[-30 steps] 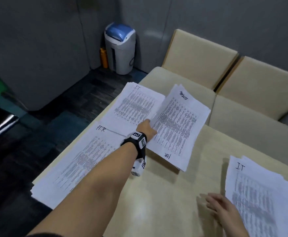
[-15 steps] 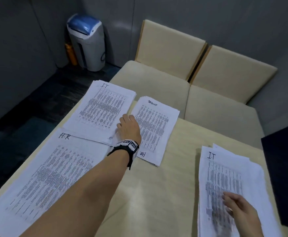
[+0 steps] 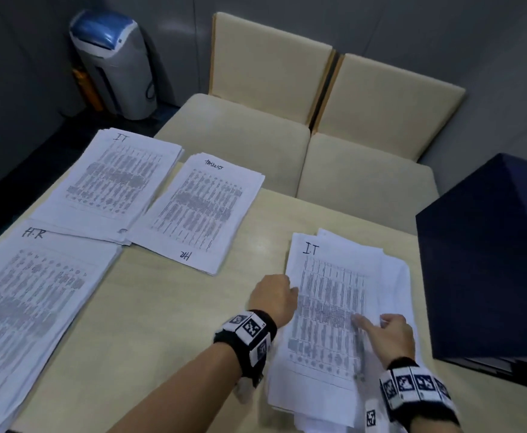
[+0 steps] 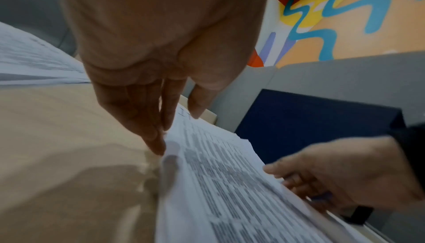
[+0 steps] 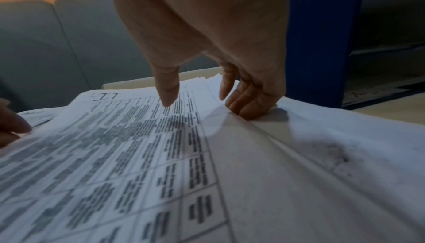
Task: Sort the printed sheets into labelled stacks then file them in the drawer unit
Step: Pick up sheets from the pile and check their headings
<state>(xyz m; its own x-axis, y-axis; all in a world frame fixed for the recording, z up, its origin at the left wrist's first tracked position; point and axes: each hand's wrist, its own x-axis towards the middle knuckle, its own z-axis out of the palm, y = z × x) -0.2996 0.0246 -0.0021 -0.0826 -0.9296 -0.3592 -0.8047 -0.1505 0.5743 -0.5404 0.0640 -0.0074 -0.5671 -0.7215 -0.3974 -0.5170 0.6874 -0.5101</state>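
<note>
A loose pile of printed sheets (image 3: 334, 310), its top sheet marked "IT" (image 5: 128, 138), lies at the table's near right. My left hand (image 3: 290, 287) touches the pile's left edge with straight fingers (image 4: 156, 143). My right hand (image 3: 370, 321) grips the top sheet's right edge, thumb over the print and fingers (image 5: 248, 107) curled at the edge. On the left lie three stacks: IT (image 3: 112, 182), Tasklist (image 3: 199, 207) and HR (image 3: 27, 301). The dark blue drawer unit (image 3: 490, 260) stands on the table to the right of the pile.
Two beige chairs (image 3: 287, 135) are pushed against the table's (image 3: 168, 307) far edge. A grey and blue bin (image 3: 115, 64) stands on the dark floor at the far left. Bare tabletop shows between the HR stack and the loose pile.
My left hand has left the stacks on the left and come across to the loose pile's left edge. My right hand has shifted to the top sheet's right edge. The view turned right.
</note>
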